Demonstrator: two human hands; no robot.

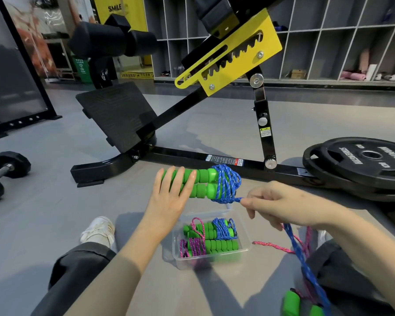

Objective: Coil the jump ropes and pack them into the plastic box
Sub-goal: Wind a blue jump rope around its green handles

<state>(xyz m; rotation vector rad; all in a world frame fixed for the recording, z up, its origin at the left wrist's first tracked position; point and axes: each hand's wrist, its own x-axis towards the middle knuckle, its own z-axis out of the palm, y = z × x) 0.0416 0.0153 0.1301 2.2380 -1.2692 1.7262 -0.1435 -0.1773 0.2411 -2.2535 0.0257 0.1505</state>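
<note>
Green handles (201,184) gripped by left hand (169,199); right hand (281,205) fingers (249,201) pinch blue rope (228,181); plastic box (245,246) rim below.

I read "SMILE" in dark letters on the yellow board (114,8) at the back wall. The top weight plate (351,165) on the right carries "HAMMER" and "STRENGTH" in raised white letters, upside down from my view, with "10" marked twice. The yellow-and-white sticker (265,132) on the bench upright and the white label (224,159) on its base bar hold print too small for me to read.
</note>
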